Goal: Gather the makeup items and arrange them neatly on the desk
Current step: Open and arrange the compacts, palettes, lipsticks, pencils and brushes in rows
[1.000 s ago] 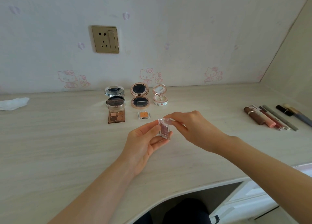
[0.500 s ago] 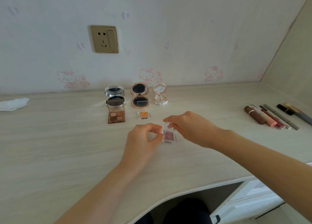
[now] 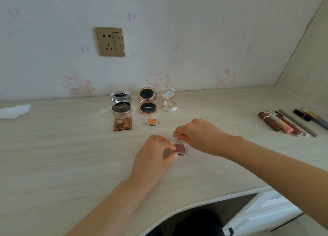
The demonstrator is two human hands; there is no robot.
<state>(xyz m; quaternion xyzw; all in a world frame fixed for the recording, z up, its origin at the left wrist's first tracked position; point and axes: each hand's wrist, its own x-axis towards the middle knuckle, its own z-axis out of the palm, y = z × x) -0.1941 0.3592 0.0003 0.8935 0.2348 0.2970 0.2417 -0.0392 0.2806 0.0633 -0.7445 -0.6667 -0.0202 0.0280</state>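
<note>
A small clear case of reddish-brown eyeshadow (image 3: 180, 148) lies open on the pale desk (image 3: 71, 155), in front of the arranged items. My left hand (image 3: 154, 155) pinches its left side with thumb and fingertips. My right hand (image 3: 197, 136) pinches the raised clear lid at the case's far edge. Behind them stand a four-pan brown palette (image 3: 122, 123), a small orange eyeshadow (image 3: 152, 121), a silver compact (image 3: 121, 100), a rose-gold compact (image 3: 147, 102) and a small white compact (image 3: 169, 102), all open.
Several lipsticks and pencils (image 3: 287, 123) lie side by side at the right, near the side wall. A crumpled white tissue (image 3: 14, 110) lies at the far left. A wall socket (image 3: 110, 41) is above the desk. The desk's curved front edge runs below my arms.
Both hands have lowered the eyeshadow case from the air onto the desk. The case now lies flat with its lid raised; the other items have not moved.
</note>
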